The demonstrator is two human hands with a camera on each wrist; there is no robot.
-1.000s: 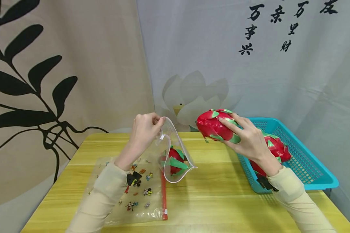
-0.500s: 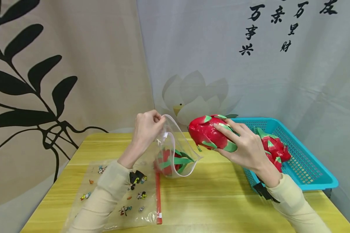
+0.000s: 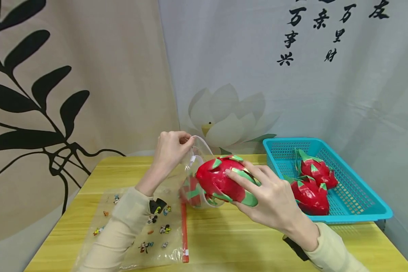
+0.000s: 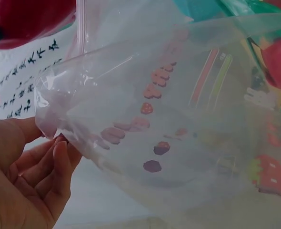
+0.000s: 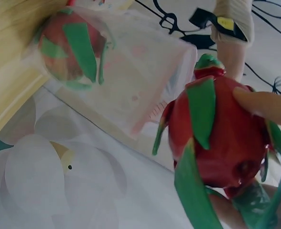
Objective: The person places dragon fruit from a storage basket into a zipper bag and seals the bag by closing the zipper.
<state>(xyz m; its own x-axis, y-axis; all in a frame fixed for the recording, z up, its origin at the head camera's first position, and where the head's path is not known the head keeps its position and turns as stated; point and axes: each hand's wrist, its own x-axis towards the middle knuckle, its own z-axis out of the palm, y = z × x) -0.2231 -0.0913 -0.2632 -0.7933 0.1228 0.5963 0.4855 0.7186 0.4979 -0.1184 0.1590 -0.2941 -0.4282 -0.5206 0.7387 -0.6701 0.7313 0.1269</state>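
Note:
My left hand (image 3: 171, 153) pinches the upper edge of a clear zip bag (image 4: 131, 100) printed with small strawberries, holding its mouth up. Inside the bag lies one red dragon fruit (image 5: 71, 47) with green scales, low near the table. A second dragon fruit (image 3: 221, 179) is in the grip of my right hand (image 3: 266, 196), fingers over its top and thumb beneath. Its tip overlaps the bag's mouth in the head view and covers part of the opening. In the right wrist view this held fruit (image 5: 216, 133) is just beside the bag's rim.
A blue plastic basket (image 3: 357, 189) stands at the right, with two dragon fruits (image 3: 314, 181) inside. Flat on the yellow wooden table (image 3: 238, 241), another clear bag (image 3: 170, 241) with cartoon prints and a red slider lies under my left forearm. A printed curtain (image 3: 129, 75) hangs behind.
My right hand has carried the dragon fruit left and down from near the basket to the bag's mouth. The left hand keeps its pinch; the flat bag slid a little left earlier.

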